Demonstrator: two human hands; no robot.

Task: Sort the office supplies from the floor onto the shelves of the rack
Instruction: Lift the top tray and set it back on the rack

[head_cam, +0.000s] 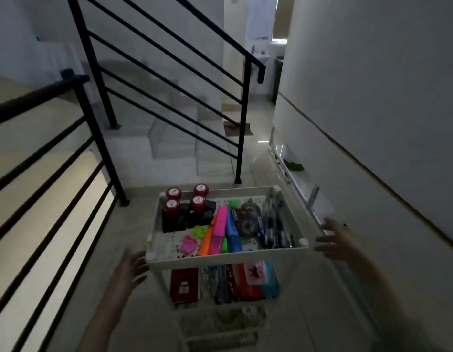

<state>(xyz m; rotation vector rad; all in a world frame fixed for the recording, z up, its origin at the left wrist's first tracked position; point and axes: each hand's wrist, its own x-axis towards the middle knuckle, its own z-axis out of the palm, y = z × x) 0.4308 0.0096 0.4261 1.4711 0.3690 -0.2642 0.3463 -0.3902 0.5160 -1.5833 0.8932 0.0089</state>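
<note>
Rack [221,259] flanked by open left hand [130,269], right hand [338,240]

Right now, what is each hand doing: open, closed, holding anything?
Left hand: open, fingers spread, empty, beside the near left corner of the rack.
Right hand: open, fingers spread, empty, beside the near right corner.

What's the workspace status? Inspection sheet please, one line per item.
Surface: pale tiled floor, bare where visible.
Job's things: white rack; top shelf holds four red-capped stamps, highlighters, correction tape, pens; second shelf holds red and blue packs.
Clutter: green item by the wall.
Grippers: left hand and right hand open, empty, either side of the top shelf.
Cables: nothing seen.
Surroundings: black stair railing, white wall.
</note>
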